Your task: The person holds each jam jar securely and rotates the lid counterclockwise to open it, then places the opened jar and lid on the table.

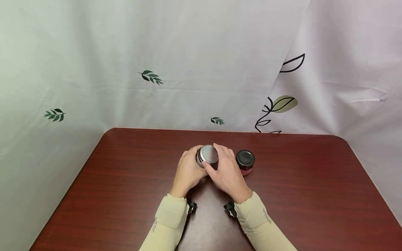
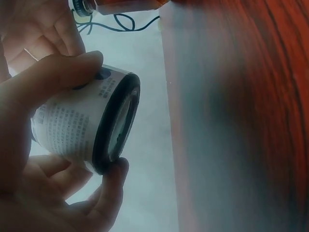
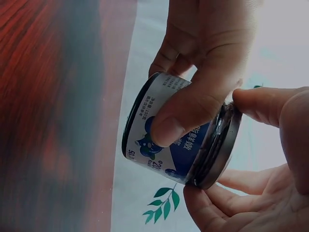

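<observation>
The left hand (image 1: 187,170) wraps the labelled jar (image 3: 181,162) round its body, apparently steadying it above the desk (image 1: 125,174), while the right hand (image 1: 226,172) grips its silver lid (image 1: 209,154), likely for purchase; a black-lidded jar (image 1: 245,159) stands just rightward, before leaf-printed cloth (image 1: 188,52).

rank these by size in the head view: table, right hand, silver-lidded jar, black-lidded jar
Table
Right hand
Silver-lidded jar and black-lidded jar: too alike to rank, the first partly hidden
</observation>
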The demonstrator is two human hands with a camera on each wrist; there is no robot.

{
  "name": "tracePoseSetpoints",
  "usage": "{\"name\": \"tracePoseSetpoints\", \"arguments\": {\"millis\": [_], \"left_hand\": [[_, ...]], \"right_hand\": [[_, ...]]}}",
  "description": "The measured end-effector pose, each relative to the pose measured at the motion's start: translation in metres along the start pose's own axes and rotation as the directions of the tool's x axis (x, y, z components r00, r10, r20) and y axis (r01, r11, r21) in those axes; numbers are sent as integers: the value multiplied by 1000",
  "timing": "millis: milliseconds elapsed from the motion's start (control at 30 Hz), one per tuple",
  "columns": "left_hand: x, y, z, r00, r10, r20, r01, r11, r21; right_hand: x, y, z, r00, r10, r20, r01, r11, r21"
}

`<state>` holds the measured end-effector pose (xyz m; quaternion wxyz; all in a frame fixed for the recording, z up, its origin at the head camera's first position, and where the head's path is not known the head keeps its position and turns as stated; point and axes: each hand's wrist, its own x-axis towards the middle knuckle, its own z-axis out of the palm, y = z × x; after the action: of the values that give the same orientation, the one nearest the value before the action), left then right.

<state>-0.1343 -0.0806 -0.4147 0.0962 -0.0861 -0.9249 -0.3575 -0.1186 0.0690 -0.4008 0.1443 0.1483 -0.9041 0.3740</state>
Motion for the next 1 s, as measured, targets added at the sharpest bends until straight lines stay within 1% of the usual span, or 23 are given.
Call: {"name": "tracePoseSetpoints", "arguments": {"millis": [167, 367, 500, 700, 833, 1000], "left_hand": [[0, -1, 0, 1000, 14, -14, -14, 1000, 17], [-1, -1, 0, 999, 7, -36, -6, 1000, 29], [-1, -2, -1, 999, 13, -49, -12, 999, 36], [-1, -2, -1, 998, 18, -65, -15, 999, 41], [-1, -2, -1, 997, 18, -69, -15, 999, 51], [-1, -3, -2, 997, 19, -78, -14, 998, 65]], "right_hand": [[1, -2, 0, 1000, 27, 5, -27, 1000, 7], [3, -6, 2, 998, 53, -37, -52, 998, 27], [4, -11, 3, 994, 88, -58, -86, 996, 36], [6, -15, 4, 991, 126, -52, -124, 991, 43], [6, -15, 4, 990, 135, -52, -132, 990, 48], [6, -14, 6, 992, 118, -51, -116, 992, 40]]}}
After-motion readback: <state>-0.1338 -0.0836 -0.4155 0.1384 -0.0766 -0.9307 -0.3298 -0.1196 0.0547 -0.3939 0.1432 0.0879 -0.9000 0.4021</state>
